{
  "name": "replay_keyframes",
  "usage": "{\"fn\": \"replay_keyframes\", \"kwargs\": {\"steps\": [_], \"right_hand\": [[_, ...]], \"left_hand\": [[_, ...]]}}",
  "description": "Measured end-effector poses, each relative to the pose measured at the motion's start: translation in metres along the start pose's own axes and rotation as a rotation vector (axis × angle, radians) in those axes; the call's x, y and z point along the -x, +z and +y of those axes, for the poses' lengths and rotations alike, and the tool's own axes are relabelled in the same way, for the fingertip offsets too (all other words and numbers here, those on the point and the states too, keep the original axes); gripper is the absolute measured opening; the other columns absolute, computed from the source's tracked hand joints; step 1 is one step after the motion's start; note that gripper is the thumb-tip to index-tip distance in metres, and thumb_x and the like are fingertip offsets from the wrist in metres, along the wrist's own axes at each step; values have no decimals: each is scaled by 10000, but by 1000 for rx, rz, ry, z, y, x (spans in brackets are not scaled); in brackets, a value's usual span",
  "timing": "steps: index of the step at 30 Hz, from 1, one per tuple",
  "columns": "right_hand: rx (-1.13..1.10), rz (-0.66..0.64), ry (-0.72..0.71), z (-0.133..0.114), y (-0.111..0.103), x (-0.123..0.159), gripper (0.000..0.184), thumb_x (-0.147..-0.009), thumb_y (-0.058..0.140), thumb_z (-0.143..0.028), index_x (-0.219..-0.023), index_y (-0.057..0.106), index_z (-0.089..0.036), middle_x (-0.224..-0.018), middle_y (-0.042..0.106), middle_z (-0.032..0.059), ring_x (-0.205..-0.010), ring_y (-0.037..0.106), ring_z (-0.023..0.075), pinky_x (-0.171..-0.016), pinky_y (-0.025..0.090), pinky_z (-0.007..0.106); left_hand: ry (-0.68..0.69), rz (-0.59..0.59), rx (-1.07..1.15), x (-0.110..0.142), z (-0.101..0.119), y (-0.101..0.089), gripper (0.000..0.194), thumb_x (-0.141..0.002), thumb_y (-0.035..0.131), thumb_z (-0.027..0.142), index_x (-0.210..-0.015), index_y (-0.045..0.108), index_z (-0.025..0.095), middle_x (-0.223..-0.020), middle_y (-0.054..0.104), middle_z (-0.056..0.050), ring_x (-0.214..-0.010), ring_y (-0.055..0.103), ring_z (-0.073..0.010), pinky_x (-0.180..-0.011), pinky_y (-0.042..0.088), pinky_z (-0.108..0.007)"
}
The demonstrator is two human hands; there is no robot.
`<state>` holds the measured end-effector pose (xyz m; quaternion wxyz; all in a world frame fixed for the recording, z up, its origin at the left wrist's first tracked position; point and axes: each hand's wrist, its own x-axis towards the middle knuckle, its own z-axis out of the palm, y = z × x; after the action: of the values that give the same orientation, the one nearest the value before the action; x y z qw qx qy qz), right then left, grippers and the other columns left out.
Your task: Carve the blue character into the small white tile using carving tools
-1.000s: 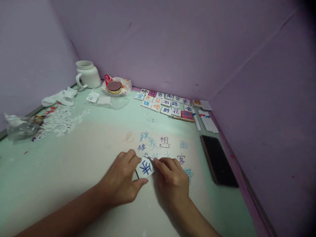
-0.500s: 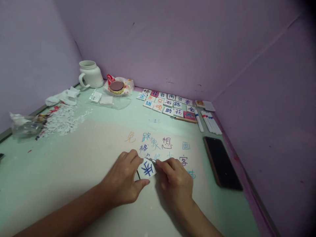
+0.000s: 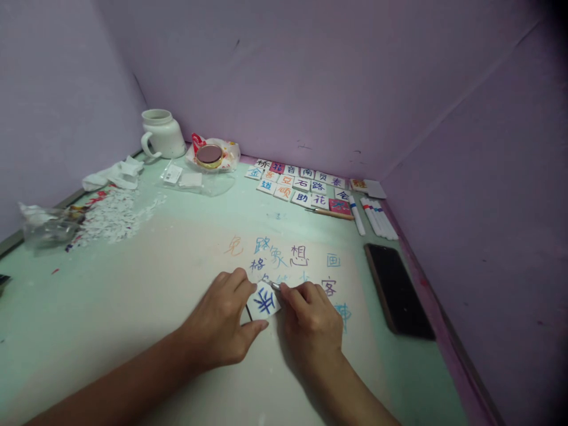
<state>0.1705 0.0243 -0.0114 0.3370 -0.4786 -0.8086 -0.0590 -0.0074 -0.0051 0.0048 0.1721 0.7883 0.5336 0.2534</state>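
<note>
A small white square tile (image 3: 265,300) bearing a dark blue Chinese character lies tilted on the table in front of me. My left hand (image 3: 224,319) grips it by its edges, fingers at the top corner and thumb at the bottom. Pinched in my right hand (image 3: 313,316) is a carving knife (image 3: 275,286), its metal tip at the tile's upper edge. Most of the knife's handle is hidden by the fingers. Coloured characters (image 3: 299,256) are written on the tabletop (image 3: 195,236) just beyond both hands.
Rows of character tiles (image 3: 302,183) stand at the back, with a wooden-handled tool (image 3: 331,213) and white markers (image 3: 378,218) beside them. A phone (image 3: 398,290) lies right. White shavings (image 3: 113,216), a plastic bag (image 3: 48,225) and a white mug (image 3: 162,133) are left.
My right hand and the knife have shifted very slightly while the tip stays at the tile's upper edge. My left hand keeps its hold on the tile.
</note>
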Motion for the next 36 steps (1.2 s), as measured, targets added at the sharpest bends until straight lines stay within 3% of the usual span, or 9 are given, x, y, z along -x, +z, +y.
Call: {"fn": "replay_keyframes", "kwargs": {"steps": [10,19,22,26,30,33,36], "right_hand": [[83,4,19,0,0,0,335,-947,415,-139,-801,714,-180,-596,573,39,-571,472,165,-471,240,270],[69,-43,174,15,-4,-5,252,-920,462,-188,-848,703,-193,-721,652,47,-666,557,185,-504,315,268],[62,-22,146,23,-9,-11,228,-891,487,-161,-889,712,-197,-846,705,63,-770,582,213,-581,394,294],[-156,6,97,20,-15,-13,199,-887,520,-176,-958,706,-186,-879,712,70,-772,616,188,-655,478,300],[-517,-148,294,8,-13,-12,157,-819,646,-290,-901,699,-168,-712,701,25,-583,622,137,-543,496,239],[-602,-248,432,5,-10,-14,143,-769,684,-317,-743,697,-177,-625,695,8,-534,615,141,-506,476,235],[-646,-315,461,7,-10,-17,190,-800,624,-286,-656,677,-173,-552,662,-3,-498,588,131,-479,439,219]], "left_hand": [[8,26,5,-1,0,1,209,-798,602,203,-979,530,126,-916,504,-99,-795,456,-245,-700,444,-429],[68,110,-51,0,-1,1,307,-770,610,209,-1055,528,130,-997,560,-135,-838,512,-266,-721,469,-441],[109,134,-53,1,-1,0,373,-761,588,175,-1124,518,131,-1062,552,-156,-896,524,-284,-760,477,-464],[139,112,16,1,0,-3,448,-763,548,97,-1205,491,150,-1107,525,-157,-977,532,-276,-820,508,-440],[217,97,100,1,0,-5,475,-785,490,26,-1244,459,144,-1091,497,-154,-997,540,-245,-814,542,-364],[264,89,90,0,1,-7,434,-807,471,13,-1224,471,133,-1079,495,-152,-964,542,-228,-807,545,-339],[289,85,66,-1,1,-9,414,-827,463,13,-1222,474,135,-1090,496,-154,-967,544,-223,-816,542,-328]]}}
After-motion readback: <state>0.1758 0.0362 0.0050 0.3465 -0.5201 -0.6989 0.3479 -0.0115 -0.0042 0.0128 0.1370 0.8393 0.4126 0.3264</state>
